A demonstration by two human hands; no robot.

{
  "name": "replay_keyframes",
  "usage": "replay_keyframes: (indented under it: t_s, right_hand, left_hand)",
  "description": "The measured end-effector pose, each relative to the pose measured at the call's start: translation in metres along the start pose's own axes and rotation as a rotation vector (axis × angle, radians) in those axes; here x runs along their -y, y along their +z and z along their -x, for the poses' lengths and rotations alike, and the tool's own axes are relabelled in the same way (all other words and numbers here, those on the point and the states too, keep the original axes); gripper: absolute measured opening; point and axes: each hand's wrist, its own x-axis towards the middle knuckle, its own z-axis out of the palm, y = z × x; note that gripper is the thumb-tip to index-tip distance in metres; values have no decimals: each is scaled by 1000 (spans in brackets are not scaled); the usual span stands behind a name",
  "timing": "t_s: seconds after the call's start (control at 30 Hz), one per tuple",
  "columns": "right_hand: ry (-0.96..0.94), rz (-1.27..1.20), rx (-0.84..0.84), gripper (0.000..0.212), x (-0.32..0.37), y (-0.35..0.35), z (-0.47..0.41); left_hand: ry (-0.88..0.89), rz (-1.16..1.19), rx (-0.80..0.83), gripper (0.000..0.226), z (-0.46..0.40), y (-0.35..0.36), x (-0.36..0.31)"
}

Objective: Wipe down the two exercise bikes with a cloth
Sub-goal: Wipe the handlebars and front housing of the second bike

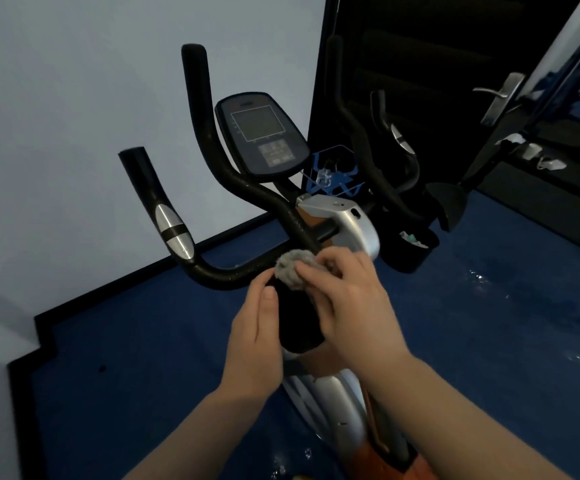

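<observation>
An exercise bike stands in front of me with black curved handlebars (233,271), a grey console (261,133) and a silver frame (351,220). My right hand (347,299) presses a grey fluffy cloth (293,270) against the handlebar where it meets the black stem (299,323). My left hand (257,341) rests against the left side of that stem, fingers curled round it. A second set of black handlebars (382,140) shows to the right, dark against the black door.
White wall on the left with a black skirting (108,289). Blue glossy floor (143,375) all round. A black door with a metal handle (500,95) stands at the right. A black cup holder (413,247) with bits in it hangs by the frame.
</observation>
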Motion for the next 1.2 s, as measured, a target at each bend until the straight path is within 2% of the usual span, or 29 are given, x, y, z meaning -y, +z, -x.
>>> replay_keyframes:
  t_s: [0.07, 0.13, 0.23, 0.3, 0.4, 0.5, 0.57, 0.7, 0.8, 0.87, 0.9, 1.0, 1.1, 1.2]
  right_hand:
    - [12, 14, 78, 33, -7, 4, 15]
    - [67, -70, 117, 30, -12, -6, 35]
    - [93, -178, 28, 25, -14, -12, 26]
    - [70, -131, -41, 27, -3, -5, 11]
    - [32, -26, 56, 27, 7, 10, 22]
    - [134, -199, 170, 24, 0, -5, 27]
    - [207, -329, 93, 24, -1, -7, 11]
    - [143, -421, 122, 28, 33, 17, 9]
    - [160, -516, 192, 27, 20, 10, 37]
    - [110, -464, 266, 23, 2, -4, 44]
    - [73, -407, 251, 23, -6, -8, 41]
    - [9, -191, 39, 30, -12, -7, 18]
    - [-72, 31, -13, 41, -17, 10, 18]
    - [5, -139, 4, 37, -25, 8, 40]
  left_hand:
    - [-10, -13, 22, 37, 0, -3, 2]
    - [-31, -1, 31, 35, -1, -7, 2]
    - [-50, 35, 51, 38, -2, -10, 1]
    - [-29, 54, 58, 42, -1, -10, 0]
    - [-31, 63, 39, 37, 1, -14, 0]
    - [-24, 28, 5, 34, 6, -21, 0]
    - [-17, 12, -24, 38, 8, -24, -1]
    - [-15, 66, -116, 41, 5, -23, -6]
    - [9, 39, -120, 42, 0, -23, -10]
    - [6, 35, -118, 45, -4, -22, -11]
    - [-1, 31, -109, 45, -6, -20, -12]
    - [-23, 25, -69, 36, -12, -11, -18]
    - [-31, -42, -32, 25, -18, -1, -19]
    - [-27, -159, -12, 28, -20, 3, -14]
